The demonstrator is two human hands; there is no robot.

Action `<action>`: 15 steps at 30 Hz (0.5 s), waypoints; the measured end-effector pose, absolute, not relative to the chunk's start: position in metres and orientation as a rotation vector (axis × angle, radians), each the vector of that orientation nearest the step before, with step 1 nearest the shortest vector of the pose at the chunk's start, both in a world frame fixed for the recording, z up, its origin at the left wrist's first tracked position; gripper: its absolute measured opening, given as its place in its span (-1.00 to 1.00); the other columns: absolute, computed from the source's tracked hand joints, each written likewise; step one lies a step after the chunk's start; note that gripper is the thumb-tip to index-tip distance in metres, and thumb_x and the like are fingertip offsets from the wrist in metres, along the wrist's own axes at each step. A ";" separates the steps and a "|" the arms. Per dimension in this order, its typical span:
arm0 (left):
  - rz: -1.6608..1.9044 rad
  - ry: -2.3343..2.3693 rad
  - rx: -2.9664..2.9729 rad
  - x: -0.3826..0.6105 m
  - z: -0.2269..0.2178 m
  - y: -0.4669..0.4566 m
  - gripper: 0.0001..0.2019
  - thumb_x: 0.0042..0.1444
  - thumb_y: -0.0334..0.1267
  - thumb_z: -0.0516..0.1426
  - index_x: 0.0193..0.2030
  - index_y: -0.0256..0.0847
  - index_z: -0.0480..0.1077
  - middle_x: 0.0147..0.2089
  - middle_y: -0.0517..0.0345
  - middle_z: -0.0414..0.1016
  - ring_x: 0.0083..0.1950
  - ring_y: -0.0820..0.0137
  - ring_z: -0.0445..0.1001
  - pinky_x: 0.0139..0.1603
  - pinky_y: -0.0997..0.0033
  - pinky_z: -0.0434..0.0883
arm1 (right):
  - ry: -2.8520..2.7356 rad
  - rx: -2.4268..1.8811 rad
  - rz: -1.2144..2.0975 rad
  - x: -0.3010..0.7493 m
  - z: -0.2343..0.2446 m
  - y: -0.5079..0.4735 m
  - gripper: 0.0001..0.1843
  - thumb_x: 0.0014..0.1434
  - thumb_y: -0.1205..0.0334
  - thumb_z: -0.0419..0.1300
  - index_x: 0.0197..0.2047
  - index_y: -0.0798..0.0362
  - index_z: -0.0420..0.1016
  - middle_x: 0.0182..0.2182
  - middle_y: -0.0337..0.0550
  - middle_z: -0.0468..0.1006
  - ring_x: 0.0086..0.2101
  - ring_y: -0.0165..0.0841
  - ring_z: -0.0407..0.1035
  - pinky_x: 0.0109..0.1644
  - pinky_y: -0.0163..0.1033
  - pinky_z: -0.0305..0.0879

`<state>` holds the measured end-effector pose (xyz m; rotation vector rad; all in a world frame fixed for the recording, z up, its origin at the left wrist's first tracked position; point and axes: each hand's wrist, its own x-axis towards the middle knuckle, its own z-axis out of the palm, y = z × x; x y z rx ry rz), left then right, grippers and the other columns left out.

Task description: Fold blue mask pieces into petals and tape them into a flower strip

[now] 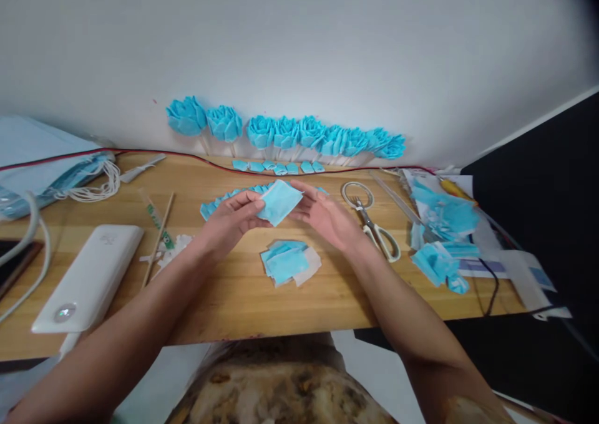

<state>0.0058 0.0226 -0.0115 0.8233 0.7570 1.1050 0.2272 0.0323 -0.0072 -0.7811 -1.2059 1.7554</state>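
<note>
Both hands meet above the middle of the wooden table (234, 299) on a small blue square of mask fabric (279, 201). My left hand (233, 219) pinches its left edge with thumb and fingers. My right hand (325, 215) touches its right corner with the fingertips, the other fingers loosely stretched out. Just below the hands lies a small pile of cut blue and white squares (287, 262). Behind the hands a curved row of folded blue pieces (219, 201) lies on the table.
Several blue fabric roses on sticks (281, 131) lean against the wall, small folded pieces (276, 167) before them. Scissors (372, 221) lie to the right, blue scraps (442, 234) beyond. Left: a white power bank (88, 277), chopsticks (159, 234), mask ear loops (96, 184).
</note>
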 end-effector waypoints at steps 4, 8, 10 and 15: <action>1.114 0.753 0.788 0.010 -0.016 0.022 -0.72 -0.15 -0.16 0.46 -0.37 -0.25 0.54 -0.39 0.19 0.54 -0.36 0.43 0.52 -0.25 0.38 0.55 | -1.269 -0.896 1.637 0.222 -0.009 0.027 -0.71 0.11 0.02 0.36 -0.13 -0.04 0.60 -0.27 -0.22 0.60 -0.25 -0.35 0.48 -0.04 -0.18 0.39; 1.045 0.727 0.782 0.012 -0.017 0.020 -0.66 0.01 -0.04 0.36 -0.19 -0.25 0.62 -0.28 0.05 0.62 -0.29 0.36 0.54 -0.24 0.36 0.53 | -1.427 -1.043 1.422 0.219 -0.006 0.020 -0.82 0.10 0.08 0.36 -0.31 0.01 0.58 -0.49 -0.31 0.51 -0.42 -0.42 0.37 -0.23 -0.27 0.29; 1.030 0.706 0.793 0.011 -0.016 0.020 -0.64 0.04 0.00 0.33 -0.15 -0.23 0.62 -0.25 0.02 0.62 -0.27 0.34 0.54 -0.25 0.36 0.51 | -1.473 -1.056 1.400 0.218 -0.003 0.018 -0.82 0.11 0.09 0.35 -0.32 0.02 0.58 -0.50 -0.31 0.50 -0.44 -0.43 0.34 -0.27 -0.28 0.25; 1.014 0.728 0.950 0.010 -0.016 0.017 -0.59 -0.06 -0.27 0.40 -0.01 -0.12 0.58 -0.09 0.10 0.60 -0.25 0.42 0.49 -0.25 0.42 0.47 | -1.463 -1.088 1.381 0.218 -0.002 0.017 -0.80 0.09 0.07 0.36 -0.31 0.03 0.57 -0.50 -0.31 0.48 -0.43 -0.43 0.34 -0.27 -0.28 0.25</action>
